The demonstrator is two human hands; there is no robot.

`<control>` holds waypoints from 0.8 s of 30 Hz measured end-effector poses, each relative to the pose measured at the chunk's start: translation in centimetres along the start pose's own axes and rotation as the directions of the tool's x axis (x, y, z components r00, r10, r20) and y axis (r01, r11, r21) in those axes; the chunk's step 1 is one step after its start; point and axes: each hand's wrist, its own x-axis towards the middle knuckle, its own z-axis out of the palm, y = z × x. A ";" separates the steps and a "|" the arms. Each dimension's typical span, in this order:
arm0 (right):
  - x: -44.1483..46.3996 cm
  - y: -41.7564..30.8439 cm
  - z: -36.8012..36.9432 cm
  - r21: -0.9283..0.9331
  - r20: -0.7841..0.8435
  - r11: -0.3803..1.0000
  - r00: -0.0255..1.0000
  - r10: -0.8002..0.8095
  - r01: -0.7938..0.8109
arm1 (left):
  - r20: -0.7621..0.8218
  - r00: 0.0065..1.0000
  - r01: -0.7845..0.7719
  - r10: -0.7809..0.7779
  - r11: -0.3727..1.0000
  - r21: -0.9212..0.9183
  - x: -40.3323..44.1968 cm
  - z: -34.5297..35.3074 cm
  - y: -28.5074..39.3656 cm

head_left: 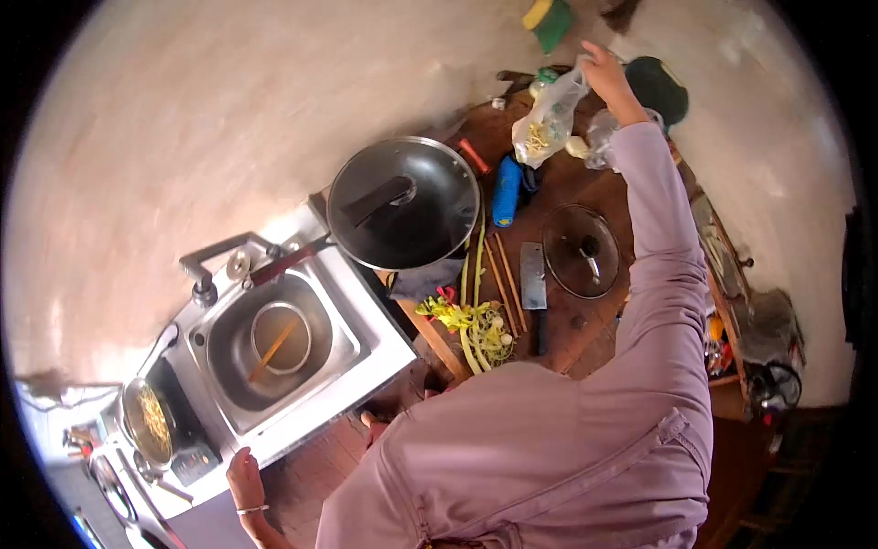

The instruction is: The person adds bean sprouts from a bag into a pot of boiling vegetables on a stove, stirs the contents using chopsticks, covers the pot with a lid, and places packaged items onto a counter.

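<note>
My right hand (604,75) is stretched to the far end of the wooden table. Its fingers are closed on the top of a clear plastic bag (555,114) with pale sprouts (538,139) inside. The bag hangs over the table beside a blue bottle-like object (507,192). My left hand (244,478), with a bracelet at the wrist, is low beside the front edge of the white sink counter (384,359). It holds nothing that I can see, and its fingers are loosely bent.
A lidded wok (402,238) stands between sink and table. The sink (229,366) holds a pot (306,343) with a wooden stick. A cleaver (532,279), chopsticks (505,274), a glass lid (562,247) and vegetable trimmings (457,316) lie on the table. A pan of food (149,421) stands at left.
</note>
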 end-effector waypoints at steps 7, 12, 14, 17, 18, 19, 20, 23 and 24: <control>-7.5 2.6 7.1 -0.431 0.289 0.902 0.950 0.116 0.021 | 0.051 0.988 0.151 -0.145 0.860 -0.487 -2.7 -2.5 -3.5; -20.9 7.6 10.5 -0.043 0.415 0.994 0.903 0.113 -0.105 | -0.072 0.979 0.197 -0.192 0.978 0.072 1.6 -5.3 -13.8; -27.3 13.0 10.1 0.026 0.350 0.983 0.923 0.161 -0.181 | -0.225 0.917 0.330 -0.329 0.943 -0.033 0.7 -2.7 -6.9; -38.2 18.2 8.2 -0.379 0.162 0.905 0.949 0.272 -0.194 | -0.285 0.958 -0.089 0.014 0.963 -0.253 1.0 3.2 -12.6; -41.2 19.0 7.5 -0.525 0.211 0.799 0.865 0.455 -0.293 | -0.315 0.949 -0.049 0.004 0.989 -0.137 0.0 4.7 -9.3; -44.6 21.5 7.3 -0.531 0.167 0.804 0.897 0.410 -0.268 | -0.159 0.987 -0.011 -0.015 0.987 -0.161 -0.7 5.2 -7.0; -47.0 21.4 7.0 -0.526 0.106 0.775 0.877 0.468 -0.350 | -0.002 0.999 0.032 -0.033 0.984 -0.178 -1.4 5.5 -5.3; -48.0 19.1 8.5 -0.499 0.054 0.780 0.885 0.462 -0.377 | 0.138 0.990 0.003 0.011 0.994 -0.105 -2.3 7.3 -3.3; -48.1 18.1 9.3 -0.484 0.048 0.810 0.914 0.402 -0.331 | 0.140 0.990 0.004 0.010 0.995 -0.100 -2.7 7.5 -2.8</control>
